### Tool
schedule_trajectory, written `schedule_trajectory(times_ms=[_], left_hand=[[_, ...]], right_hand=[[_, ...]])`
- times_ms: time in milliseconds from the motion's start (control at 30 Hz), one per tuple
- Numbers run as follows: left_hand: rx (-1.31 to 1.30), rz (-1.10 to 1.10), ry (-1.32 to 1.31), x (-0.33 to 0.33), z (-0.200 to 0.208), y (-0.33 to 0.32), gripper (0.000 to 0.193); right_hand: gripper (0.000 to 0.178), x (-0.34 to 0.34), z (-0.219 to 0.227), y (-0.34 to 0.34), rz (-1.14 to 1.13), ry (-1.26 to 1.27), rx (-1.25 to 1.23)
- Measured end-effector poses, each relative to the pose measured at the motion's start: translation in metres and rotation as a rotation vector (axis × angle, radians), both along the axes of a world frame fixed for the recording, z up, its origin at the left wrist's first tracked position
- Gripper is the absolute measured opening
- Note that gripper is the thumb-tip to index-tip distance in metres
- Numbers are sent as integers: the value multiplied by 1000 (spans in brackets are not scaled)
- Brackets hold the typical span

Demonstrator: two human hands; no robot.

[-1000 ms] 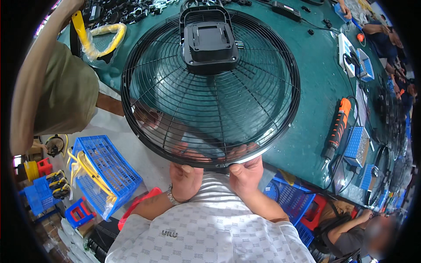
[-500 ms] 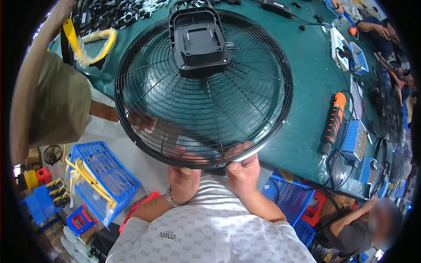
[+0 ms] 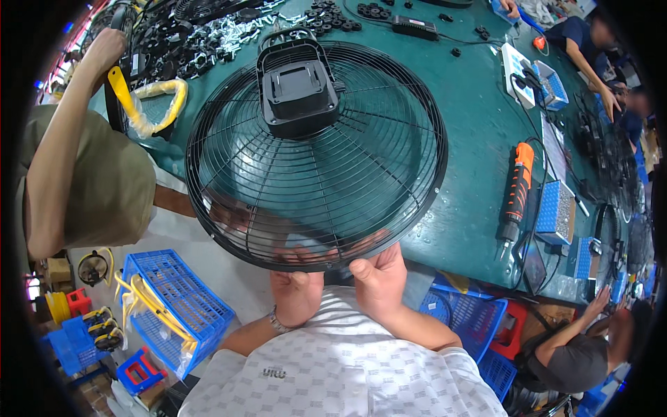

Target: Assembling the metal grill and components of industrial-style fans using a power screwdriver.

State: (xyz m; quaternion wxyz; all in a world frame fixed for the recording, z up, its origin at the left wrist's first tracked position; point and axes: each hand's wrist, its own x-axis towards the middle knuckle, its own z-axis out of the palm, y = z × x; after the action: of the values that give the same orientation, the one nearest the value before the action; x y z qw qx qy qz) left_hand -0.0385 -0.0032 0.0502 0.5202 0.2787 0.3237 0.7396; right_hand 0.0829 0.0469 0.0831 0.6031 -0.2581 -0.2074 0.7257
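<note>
In the head view, the left hand [image 3: 297, 295] and right hand [image 3: 381, 281] both clasp the near rim of a round black fan guard [image 3: 317, 165], thumbs nearest the body. That hold matches a second ago, but the motor housing [image 3: 299, 94], beyond the grip, appears farther left and lower. Concentric wires cross radial spokes, showing the green table [image 3: 458, 229] through them.

I am looking down through the head's left fisheye, close above the black fan guard [image 3: 316, 170], facing across the green worktop [image 3: 465, 208] from its near edge.
</note>
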Motion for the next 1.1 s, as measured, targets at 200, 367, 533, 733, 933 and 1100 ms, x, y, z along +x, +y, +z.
schedule_trajectory(times_ms=[200,367,533,733,933,1100], left_hand=[[84,61,64,2,1,2,56],[51,109,75,3,-4,-1,57],[70,48,-1,2,-10,-7,56],[70,69,40,5,-4,-1,55],[110,112,-110,6,33,19,30],[262,111,-40,5,62,47,24]], right_hand=[[47,-3,-2,-3,-26,-4,23],[50,-3,-8,-4,-9,-38,24],[50,2,-19,-7,12,-58,31],[51,17,-26,0,135,71,167],[50,42,1,5,338,-179,192],[45,51,17,1,308,-323,330]])
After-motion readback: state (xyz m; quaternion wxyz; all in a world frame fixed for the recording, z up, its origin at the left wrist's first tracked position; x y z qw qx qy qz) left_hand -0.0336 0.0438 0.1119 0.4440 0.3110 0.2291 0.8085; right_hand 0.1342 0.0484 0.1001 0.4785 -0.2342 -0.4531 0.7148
